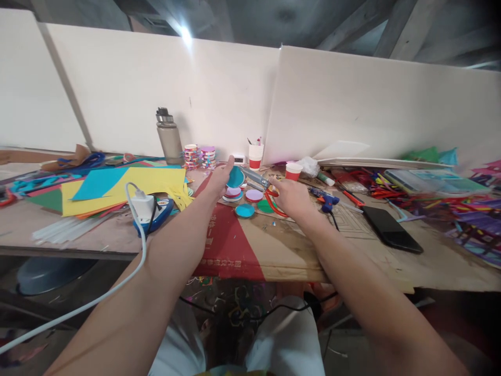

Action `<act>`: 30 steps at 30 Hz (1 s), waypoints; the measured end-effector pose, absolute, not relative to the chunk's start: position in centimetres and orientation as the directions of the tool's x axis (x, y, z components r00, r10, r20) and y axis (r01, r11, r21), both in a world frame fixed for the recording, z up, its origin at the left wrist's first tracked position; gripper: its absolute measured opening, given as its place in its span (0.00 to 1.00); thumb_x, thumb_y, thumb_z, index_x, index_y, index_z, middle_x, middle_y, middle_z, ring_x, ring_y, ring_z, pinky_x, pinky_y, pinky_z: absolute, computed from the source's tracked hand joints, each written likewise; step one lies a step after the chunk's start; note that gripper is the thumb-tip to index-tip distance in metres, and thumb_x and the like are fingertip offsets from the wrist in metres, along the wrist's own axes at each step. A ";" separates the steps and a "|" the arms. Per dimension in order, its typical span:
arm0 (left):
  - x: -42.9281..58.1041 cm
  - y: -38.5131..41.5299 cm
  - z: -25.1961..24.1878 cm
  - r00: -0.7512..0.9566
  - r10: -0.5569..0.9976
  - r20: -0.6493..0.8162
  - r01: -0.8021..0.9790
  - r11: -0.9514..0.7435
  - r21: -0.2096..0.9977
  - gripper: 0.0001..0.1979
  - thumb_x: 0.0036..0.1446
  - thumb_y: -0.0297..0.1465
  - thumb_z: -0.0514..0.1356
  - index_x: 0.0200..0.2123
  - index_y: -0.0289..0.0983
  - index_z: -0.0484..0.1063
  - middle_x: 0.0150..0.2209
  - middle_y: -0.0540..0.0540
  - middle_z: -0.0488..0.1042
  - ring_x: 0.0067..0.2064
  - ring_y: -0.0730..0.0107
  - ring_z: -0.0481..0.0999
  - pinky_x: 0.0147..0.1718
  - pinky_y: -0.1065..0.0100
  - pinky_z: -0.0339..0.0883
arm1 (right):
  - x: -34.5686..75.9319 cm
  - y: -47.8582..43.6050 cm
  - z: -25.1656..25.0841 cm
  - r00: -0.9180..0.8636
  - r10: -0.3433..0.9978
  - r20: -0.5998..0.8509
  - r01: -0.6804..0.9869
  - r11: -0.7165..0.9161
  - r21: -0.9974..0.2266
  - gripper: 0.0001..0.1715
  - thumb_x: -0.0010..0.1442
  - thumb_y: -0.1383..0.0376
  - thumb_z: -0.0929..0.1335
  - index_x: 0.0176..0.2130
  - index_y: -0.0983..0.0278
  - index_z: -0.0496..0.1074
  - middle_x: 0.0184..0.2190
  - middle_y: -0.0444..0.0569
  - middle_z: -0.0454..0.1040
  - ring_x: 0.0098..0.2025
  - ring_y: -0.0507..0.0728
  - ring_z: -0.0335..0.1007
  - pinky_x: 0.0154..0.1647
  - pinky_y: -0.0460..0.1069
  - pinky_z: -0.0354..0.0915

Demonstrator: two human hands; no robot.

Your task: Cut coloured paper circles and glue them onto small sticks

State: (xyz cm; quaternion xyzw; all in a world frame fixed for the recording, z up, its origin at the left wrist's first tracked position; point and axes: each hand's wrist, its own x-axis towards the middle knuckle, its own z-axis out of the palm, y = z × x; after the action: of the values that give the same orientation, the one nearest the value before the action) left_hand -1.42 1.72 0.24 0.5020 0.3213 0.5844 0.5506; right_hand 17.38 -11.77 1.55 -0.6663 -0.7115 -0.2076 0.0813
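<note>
My left hand (219, 180) pinches a blue paper disc (236, 178) at its edge, thumb upward. In my right hand (293, 198) is a pair of scissors with orange handles (278, 208); the grey blades (253, 176) point left toward the disc. Whether the blades touch the paper I cannot make out. Below the hands, on the cardboard, lie another blue disc (245, 210), a purple disc (254, 196), a green disc (266, 206) and a small pile of purple and white discs (234, 192).
Behind stand a bottle (169, 138), disc stacks (191, 156) and paper cups (255, 157). Coloured sheets (129, 188) and a plugged power strip (158, 215) with a white cable lie left. To the right are a blue glue gun (329, 201), a phone (391, 230) and colourful strips.
</note>
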 end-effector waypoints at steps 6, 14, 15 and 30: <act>-1.5 1.2 0.5 0.060 0.977 0.206 -0.233 -0.187 0.954 0.24 0.60 0.45 0.62 0.21 0.39 0.56 0.16 0.55 0.58 0.16 0.80 0.55 0.16 0.75 0.51 | 17.3 -11.5 1.5 -0.099 0.916 0.389 0.977 0.014 0.214 0.33 0.61 0.71 0.61 0.63 0.55 0.65 0.45 0.54 0.79 0.46 0.63 0.76 0.38 0.50 0.64; -1.5 1.1 0.4 0.067 0.976 0.206 -0.238 -0.185 0.954 0.22 0.60 0.43 0.62 0.23 0.39 0.58 0.17 0.56 0.58 0.16 0.81 0.56 0.16 0.75 0.51 | 17.3 -11.5 1.6 -0.089 0.920 0.382 0.980 0.013 0.199 0.33 0.60 0.71 0.61 0.64 0.57 0.65 0.45 0.56 0.80 0.47 0.63 0.75 0.40 0.51 0.64; -1.5 1.1 0.4 0.062 0.977 0.204 -0.232 -0.185 0.955 0.22 0.60 0.43 0.63 0.23 0.39 0.58 0.17 0.56 0.58 0.16 0.81 0.56 0.16 0.75 0.51 | 17.3 -11.5 1.5 -0.090 0.919 0.385 0.980 0.012 0.200 0.33 0.60 0.72 0.61 0.64 0.57 0.65 0.45 0.56 0.80 0.47 0.63 0.75 0.40 0.51 0.64; -1.5 0.5 1.0 0.153 0.986 0.062 -0.285 -0.016 0.958 0.20 0.57 0.45 0.64 0.23 0.38 0.65 0.16 0.53 0.66 0.17 0.74 0.68 0.19 0.72 0.63 | 17.2 -11.8 1.8 -0.069 0.927 0.369 0.985 0.005 0.173 0.31 0.62 0.71 0.61 0.62 0.56 0.68 0.44 0.55 0.80 0.46 0.63 0.76 0.41 0.51 0.64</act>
State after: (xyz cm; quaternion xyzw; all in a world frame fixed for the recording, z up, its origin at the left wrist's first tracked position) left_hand -1.55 0.55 0.97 0.4718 0.3715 0.5345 0.5948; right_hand 17.22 -11.79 1.82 -0.6780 -0.7050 -0.1944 0.0747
